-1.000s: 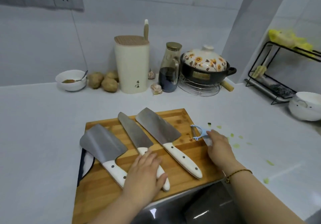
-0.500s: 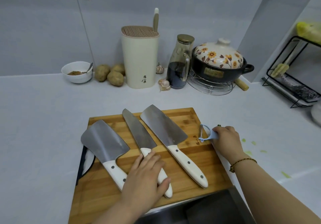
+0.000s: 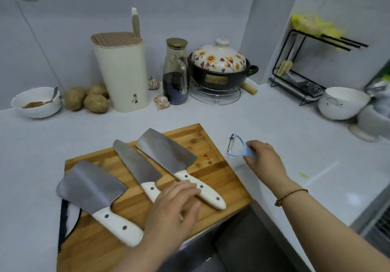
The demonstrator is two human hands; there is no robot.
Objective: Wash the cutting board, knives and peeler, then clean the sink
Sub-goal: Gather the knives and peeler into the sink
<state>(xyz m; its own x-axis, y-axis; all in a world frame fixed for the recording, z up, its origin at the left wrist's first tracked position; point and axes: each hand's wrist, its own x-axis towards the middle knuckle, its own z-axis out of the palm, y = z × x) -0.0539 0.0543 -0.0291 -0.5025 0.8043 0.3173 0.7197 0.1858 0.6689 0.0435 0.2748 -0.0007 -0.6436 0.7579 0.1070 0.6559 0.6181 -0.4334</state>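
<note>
Gathering tools to wash, my right fingers (image 3: 256, 145) gripped the peeler (image 3: 244, 148); my left fingers (image 3: 185, 188) lay uncurled across two knife handles (image 3: 212, 198), likely to grasp next.

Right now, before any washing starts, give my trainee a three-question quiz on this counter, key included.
1. True or false: three knives lie on the cutting board.
2. The right hand holds: A) a sponge B) the peeler C) a fork.
3. What stands on the wire rack by the back wall?
Key: 1 true; 2 B; 3 the flowered pot, lid on.
</note>
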